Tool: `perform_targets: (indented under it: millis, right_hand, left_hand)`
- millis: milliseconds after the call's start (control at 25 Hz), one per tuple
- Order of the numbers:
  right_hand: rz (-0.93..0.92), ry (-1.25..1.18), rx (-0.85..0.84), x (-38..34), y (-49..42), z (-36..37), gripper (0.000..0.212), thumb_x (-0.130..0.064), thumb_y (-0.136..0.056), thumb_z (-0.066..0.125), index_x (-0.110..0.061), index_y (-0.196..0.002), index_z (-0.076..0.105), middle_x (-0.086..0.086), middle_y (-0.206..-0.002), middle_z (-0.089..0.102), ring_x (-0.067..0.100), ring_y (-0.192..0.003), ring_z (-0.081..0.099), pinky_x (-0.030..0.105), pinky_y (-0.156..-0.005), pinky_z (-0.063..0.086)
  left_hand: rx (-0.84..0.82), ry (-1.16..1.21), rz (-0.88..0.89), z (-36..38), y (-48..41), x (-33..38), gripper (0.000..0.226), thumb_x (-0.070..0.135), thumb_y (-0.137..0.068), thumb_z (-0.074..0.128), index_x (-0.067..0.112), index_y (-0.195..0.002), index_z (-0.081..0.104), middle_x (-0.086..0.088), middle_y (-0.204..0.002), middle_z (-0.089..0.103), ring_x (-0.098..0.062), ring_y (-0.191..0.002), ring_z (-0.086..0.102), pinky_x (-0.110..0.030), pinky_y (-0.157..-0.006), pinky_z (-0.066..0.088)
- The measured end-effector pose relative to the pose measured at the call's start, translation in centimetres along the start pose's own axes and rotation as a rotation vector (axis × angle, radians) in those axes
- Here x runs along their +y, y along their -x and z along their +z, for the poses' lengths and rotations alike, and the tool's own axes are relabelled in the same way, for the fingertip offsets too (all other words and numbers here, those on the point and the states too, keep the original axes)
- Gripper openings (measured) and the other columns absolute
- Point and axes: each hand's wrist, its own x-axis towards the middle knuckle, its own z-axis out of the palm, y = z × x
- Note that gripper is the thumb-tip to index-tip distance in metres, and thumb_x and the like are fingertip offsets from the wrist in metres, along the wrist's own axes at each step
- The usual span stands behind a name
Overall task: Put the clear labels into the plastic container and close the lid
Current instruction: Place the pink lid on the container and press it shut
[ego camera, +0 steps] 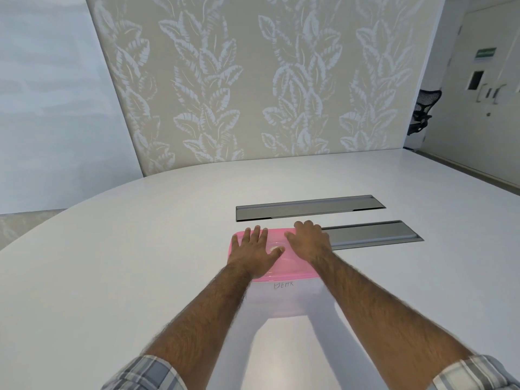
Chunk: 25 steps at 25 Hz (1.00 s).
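A translucent plastic container [289,301] stands on the white table [112,263], with handwriting on its near wall. Its pink lid [292,266] lies on top of it. My left hand [254,253] rests flat on the left half of the lid, fingers spread. On the right half my right hand [309,239] presses palm down, its fingers curling over the far edge. Neither hand grips anything. The clear labels are not visible; the cloudy walls hide whatever is inside.
Two grey metal cable hatches are set flush in the table, one [309,207] beyond the container and one [374,235] just right of my right hand. A leaf-patterned wall panel [253,80] stands behind the table. A black office chair [423,111] is at the far right.
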Motion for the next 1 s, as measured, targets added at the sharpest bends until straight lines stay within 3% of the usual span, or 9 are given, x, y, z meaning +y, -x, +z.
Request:
perform_targets:
  millis: [80,160,280,560,1000]
  right_hand:
    - [-0.078,0.059,-0.008,0.3,1.0,0.0,0.058,-0.054,-0.097,0.030,-0.018,-0.139,0.045,0.009,-0.146,0.045,0.031,-0.134,0.038,0.050,-0.108,0.033]
    - [-0.132,0.082,-0.056,-0.1,1.8,0.3,0.064,-0.057,-0.098,0.021,-0.019,-0.149,0.032,0.009,-0.158,0.028,0.032,-0.146,0.021,0.055,-0.117,0.014]
    - [-0.116,0.055,-0.143,-0.7,2.6,0.8,0.073,-0.061,-0.097,0.010,-0.019,-0.156,0.012,0.007,-0.165,0.004,0.029,-0.151,0.000,0.054,-0.119,-0.003]
    - [-0.110,0.051,-0.175,-0.9,3.2,0.6,0.073,-0.059,-0.097,0.010,-0.017,-0.157,0.002,0.007,-0.165,-0.005,0.027,-0.151,-0.007,0.049,-0.121,-0.004]
    - [-0.098,-0.012,-0.172,-1.3,4.0,-0.9,0.077,-0.059,-0.098,0.016,-0.009,-0.156,0.007,0.011,-0.164,0.001,0.028,-0.151,-0.002,0.046,-0.122,0.000]
  left_hand:
    - [0.032,0.017,-0.015,-0.1,0.1,0.0,0.075,0.064,-0.099,0.009,0.022,-0.161,0.003,-0.001,-0.168,-0.006,-0.024,-0.155,-0.006,-0.052,-0.122,-0.005]
    - [0.046,0.034,-0.046,-0.2,0.3,-0.1,0.070,0.059,-0.101,0.009,0.023,-0.161,0.004,-0.002,-0.168,-0.006,-0.025,-0.155,-0.006,-0.052,-0.122,-0.006]
    - [0.011,0.036,-0.065,-0.1,0.6,0.0,0.069,0.057,-0.102,0.007,0.022,-0.160,0.001,-0.002,-0.168,-0.009,-0.025,-0.154,-0.009,-0.050,-0.123,-0.006]
    - [-0.006,-0.001,-0.068,0.1,0.6,0.0,0.067,0.053,-0.103,0.008,0.021,-0.160,-0.005,-0.002,-0.167,-0.012,-0.023,-0.154,-0.012,-0.049,-0.123,-0.006]
    - [-0.018,0.010,-0.044,-0.4,0.6,-0.5,0.070,0.056,-0.102,0.011,0.021,-0.160,-0.003,-0.003,-0.167,-0.011,-0.023,-0.154,-0.011,-0.049,-0.123,-0.008]
